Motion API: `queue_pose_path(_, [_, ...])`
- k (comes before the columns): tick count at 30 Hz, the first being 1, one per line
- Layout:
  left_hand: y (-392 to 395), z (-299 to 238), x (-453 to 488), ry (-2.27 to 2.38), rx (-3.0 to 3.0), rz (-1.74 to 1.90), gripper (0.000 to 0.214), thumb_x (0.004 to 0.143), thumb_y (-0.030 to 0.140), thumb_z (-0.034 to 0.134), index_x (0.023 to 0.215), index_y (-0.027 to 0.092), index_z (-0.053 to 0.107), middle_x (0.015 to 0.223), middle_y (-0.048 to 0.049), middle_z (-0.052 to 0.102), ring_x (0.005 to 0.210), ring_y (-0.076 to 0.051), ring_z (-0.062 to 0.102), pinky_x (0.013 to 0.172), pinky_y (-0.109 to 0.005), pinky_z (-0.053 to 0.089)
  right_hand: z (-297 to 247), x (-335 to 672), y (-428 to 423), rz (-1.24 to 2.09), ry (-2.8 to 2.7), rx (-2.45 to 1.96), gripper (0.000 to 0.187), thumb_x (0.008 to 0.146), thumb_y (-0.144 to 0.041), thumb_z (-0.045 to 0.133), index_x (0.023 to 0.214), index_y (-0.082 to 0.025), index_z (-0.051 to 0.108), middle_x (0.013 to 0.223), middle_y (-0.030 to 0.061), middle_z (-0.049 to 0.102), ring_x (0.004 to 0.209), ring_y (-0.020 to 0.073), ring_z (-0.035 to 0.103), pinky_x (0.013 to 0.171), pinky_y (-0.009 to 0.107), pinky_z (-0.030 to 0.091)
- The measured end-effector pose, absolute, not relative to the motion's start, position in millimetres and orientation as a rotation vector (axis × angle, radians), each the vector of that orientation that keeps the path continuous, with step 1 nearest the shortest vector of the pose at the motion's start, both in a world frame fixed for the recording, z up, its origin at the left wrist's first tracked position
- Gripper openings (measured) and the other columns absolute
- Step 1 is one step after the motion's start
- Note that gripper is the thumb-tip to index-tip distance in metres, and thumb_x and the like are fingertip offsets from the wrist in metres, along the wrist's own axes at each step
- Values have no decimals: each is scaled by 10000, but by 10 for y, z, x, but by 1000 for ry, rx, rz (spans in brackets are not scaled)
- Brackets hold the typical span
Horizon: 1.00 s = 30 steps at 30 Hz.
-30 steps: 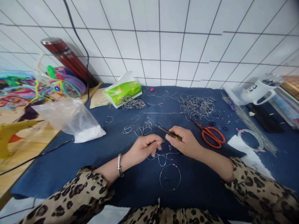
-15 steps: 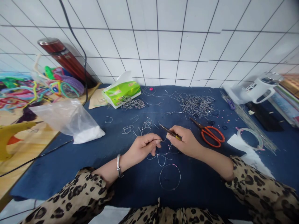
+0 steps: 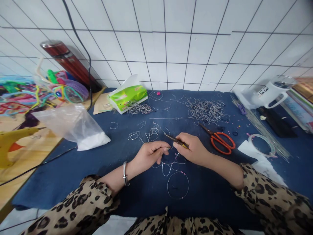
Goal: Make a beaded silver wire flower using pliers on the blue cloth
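Note:
My left hand [image 3: 154, 152] pinches a thin wire piece [image 3: 168, 163] strung with small pink beads, which hangs in loops below the fingers. My right hand [image 3: 190, 147] is closed around a slim dark tool with yellowish handles [image 3: 178, 140], probably pliers or tweezers, its tip pointing up and left. The right fingers also seem to touch the wire; their exact grip is hidden. Just below both hands lies a wire ring [image 3: 178, 185] with a few pink beads. Bent wire pieces [image 3: 151, 133] lie just beyond the left hand.
Orange-handled scissors [image 3: 222, 142] lie right of my right hand. Behind them sits a tangled wire heap [image 3: 206, 111]. A green tissue pack [image 3: 128, 96] and a plastic bag of white material [image 3: 91, 140] are at left. A white mug [image 3: 271, 93] and a coil [image 3: 261, 145] stand and lie at right.
The dark tool's tip has shifted slightly left and its handle lies a little flatter. The beaded wire under my hands has moved slightly. My left hand stays almost in place.

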<state>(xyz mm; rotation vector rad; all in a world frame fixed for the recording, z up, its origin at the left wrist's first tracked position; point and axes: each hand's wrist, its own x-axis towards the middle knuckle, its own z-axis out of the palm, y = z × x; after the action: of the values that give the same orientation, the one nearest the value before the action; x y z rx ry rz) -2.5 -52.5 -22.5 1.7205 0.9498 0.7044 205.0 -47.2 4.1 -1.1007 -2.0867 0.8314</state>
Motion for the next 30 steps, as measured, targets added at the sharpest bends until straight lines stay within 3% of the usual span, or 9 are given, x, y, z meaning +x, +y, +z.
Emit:
queue_pose_path(23, [-500, -200, -51, 946, 1659, 708, 204, 901, 292, 453, 989, 151, 571, 803, -25, 643, 501, -50, 543, 551, -201, 468, 40, 2099, -463, 827, -2073, -1157, 114, 844, -257, 468, 763, -182, 496, 717, -12, 477, 665, 106, 446, 635, 248, 350])
queue_pose_path(30, [-503, -228, -55, 982, 1645, 683, 243, 870, 296, 502, 1042, 162, 610, 788, -29, 648, 447, -35, 501, 457, -166, 448, 41, 2061, -474, 831, -2074, -1145, 122, 842, -268, 471, 759, -182, 495, 716, -11, 480, 658, 105, 446, 623, 241, 349])
